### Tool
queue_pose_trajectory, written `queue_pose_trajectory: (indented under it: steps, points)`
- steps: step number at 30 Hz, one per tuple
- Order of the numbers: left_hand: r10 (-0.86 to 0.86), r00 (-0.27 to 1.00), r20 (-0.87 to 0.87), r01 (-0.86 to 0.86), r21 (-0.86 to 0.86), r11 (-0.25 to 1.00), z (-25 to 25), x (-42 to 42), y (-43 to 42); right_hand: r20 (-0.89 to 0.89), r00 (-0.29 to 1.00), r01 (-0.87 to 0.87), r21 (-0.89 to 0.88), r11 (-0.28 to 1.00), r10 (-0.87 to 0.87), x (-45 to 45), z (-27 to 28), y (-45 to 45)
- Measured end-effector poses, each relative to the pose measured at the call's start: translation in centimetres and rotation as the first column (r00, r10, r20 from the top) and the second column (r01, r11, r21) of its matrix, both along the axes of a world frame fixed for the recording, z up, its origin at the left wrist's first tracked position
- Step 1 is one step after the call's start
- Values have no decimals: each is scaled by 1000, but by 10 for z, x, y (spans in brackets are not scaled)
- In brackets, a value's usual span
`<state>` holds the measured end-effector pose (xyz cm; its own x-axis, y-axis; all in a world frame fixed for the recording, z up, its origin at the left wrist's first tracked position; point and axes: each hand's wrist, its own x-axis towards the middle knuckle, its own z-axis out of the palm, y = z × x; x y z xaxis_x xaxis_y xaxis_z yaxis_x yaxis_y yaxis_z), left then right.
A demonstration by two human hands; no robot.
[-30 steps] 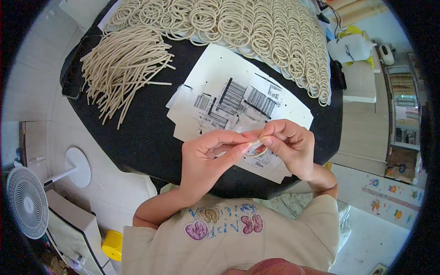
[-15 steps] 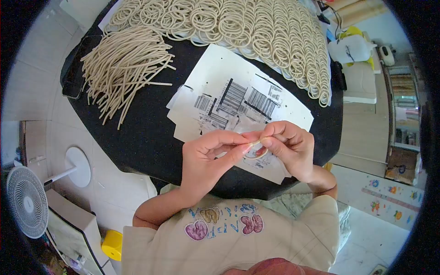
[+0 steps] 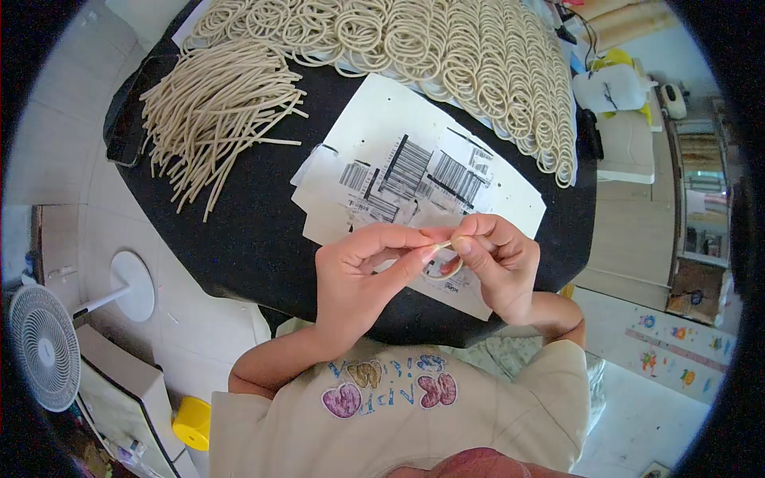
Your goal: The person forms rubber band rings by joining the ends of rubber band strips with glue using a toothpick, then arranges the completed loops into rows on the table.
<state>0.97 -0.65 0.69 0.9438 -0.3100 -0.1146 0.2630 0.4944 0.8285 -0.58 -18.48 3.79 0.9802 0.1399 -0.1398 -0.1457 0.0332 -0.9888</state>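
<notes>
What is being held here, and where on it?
A thin beige cord loop, pinched at its top by the fingers of the left hand and right hand.

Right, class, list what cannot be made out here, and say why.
- Cord loop: head view, any join hidden by the fingers of left hand and right hand.
- Labels: head view, fine print too small.
- Rings: head view, cut off by the top edge.
- Cord bundle: head view, lowest cords buried under others.
</notes>
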Motion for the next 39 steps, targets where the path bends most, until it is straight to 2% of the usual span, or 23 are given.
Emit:
queue_pose_trajectory:
  steps: [3, 12, 15, 18, 21, 22, 25, 28, 30, 33, 34, 36, 37, 39]
  points:
    - [14, 1000, 27, -14, 7, 1000, -2, 0, -1, -6, 1000, 13, -29, 999, -14, -1, 0, 2]
    - [8, 1000, 12, -8, -22, 1000, 0, 0, -1, 32, 999, -28, 33, 999, 27, -3, -4, -1]
    - [-20, 999, 33, 23, -99, 995, -3, 1, -1, 251, 965, -69, -45, 997, 78, -1, 1, -2]
    - [-44, 984, 173, 63, -103, 993, -2, 6, 4, 290, 956, -21, -48, 999, 35, 11, 19, 0]
    - [-98, 982, 161, 128, -188, 974, 2, 10, 7, 214, 949, -189, -203, 961, 232, 30, 23, -5]
    - [-93, 984, 151, 123, -207, 971, 3, 11, 7, 60, 969, -237, -68, 969, 241, 32, 29, -1]
    - [-76, 987, 140, 109, -249, 962, 3, 12, 4, -135, 939, -299, 136, 944, 317, 36, 23, 0]
    - [-51, 982, 182, 96, -250, 963, 1, 14, 2, -212, 915, -288, 252, 924, 343, 38, 23, 1]
    - [-31, 980, 197, 78, -237, 968, 0, 15, 1, -209, 918, -287, 240, 928, 338, 39, 23, -1]
    - [31, 989, 142, -18, -96, 995, 15, 21, 4, -179, 946, -252, 124, 960, 272, 45, 29, -9]
    - [55, 988, 146, -55, 1, 998, 25, 24, 7, -162, 959, -224, 65, 973, 231, 49, 33, -15]
    - [154, 968, 199, -188, 163, 969, 30, 35, 14, -14, 994, -110, -120, 987, 109, 67, 42, -34]
    - [116, 972, 203, -174, 296, 939, 34, 43, 28, 67, 996, -39, -208, 977, 54, 80, 47, -47]
    - [102, 855, 508, -375, 471, 798, 22, 60, 43, 362, 926, 257, -392, 883, -109, 118, 48, -81]
